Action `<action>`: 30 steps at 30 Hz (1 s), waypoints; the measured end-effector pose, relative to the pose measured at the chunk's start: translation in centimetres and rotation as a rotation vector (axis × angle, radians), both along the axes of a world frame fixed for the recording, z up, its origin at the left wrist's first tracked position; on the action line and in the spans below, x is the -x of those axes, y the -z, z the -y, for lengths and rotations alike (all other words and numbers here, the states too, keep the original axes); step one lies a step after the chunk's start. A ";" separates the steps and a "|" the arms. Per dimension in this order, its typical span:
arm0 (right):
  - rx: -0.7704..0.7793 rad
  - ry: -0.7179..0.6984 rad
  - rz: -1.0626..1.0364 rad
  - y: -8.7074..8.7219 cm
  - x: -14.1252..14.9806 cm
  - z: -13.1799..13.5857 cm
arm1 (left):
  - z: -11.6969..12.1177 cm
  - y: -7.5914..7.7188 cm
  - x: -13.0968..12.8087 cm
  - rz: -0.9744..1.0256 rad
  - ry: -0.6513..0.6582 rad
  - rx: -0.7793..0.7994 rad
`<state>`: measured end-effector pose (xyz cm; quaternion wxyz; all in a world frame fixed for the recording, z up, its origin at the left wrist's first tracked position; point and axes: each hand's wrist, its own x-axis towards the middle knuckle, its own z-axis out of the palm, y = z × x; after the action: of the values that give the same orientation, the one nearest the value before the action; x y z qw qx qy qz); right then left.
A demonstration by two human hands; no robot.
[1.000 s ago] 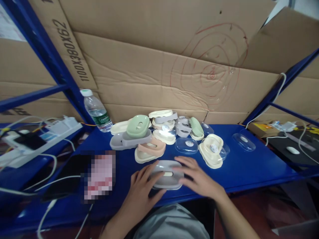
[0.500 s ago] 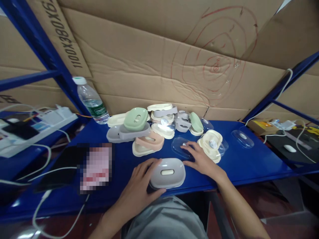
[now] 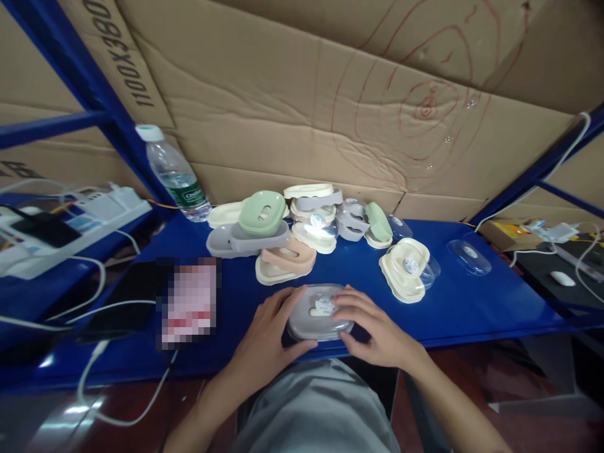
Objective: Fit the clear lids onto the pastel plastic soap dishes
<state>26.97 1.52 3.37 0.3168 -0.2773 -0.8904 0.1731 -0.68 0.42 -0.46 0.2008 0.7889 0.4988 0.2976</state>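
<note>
2 hands meet over a lidded grey dish, lower middle of the frame.
The left hand (image 3: 271,327) cups the left end of the grey dish (image 3: 300,314); the right hand (image 3: 380,327) grasps the right edge of the clear lid (image 3: 323,331) lying over it — by the look of it, the lid is being squared to the rim, which calls for even fingers at both ends. A cream piece (image 3: 314,312) shows inside. Above, a peach dish (image 3: 302,255) rests on a cream dish (image 3: 268,274); the green dish (image 3: 262,217) sits on grey ones. Upper left, a bottle (image 3: 182,189) holds some clear liquid — mid-right, 1 loose lid (image 3: 469,259) lies on the blue table (image 3: 500,308).
</note>
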 end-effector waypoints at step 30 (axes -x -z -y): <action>-0.431 1.123 -0.075 -0.6 -14.4 4.0 | -0.3 -0.2 0.1 -0.085 -0.005 -0.145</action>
<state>41.35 -2.48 3.92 0.4401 -0.6283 -0.6111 -0.1952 -0.78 0.74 -0.30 0.1212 0.8121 0.4859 0.2994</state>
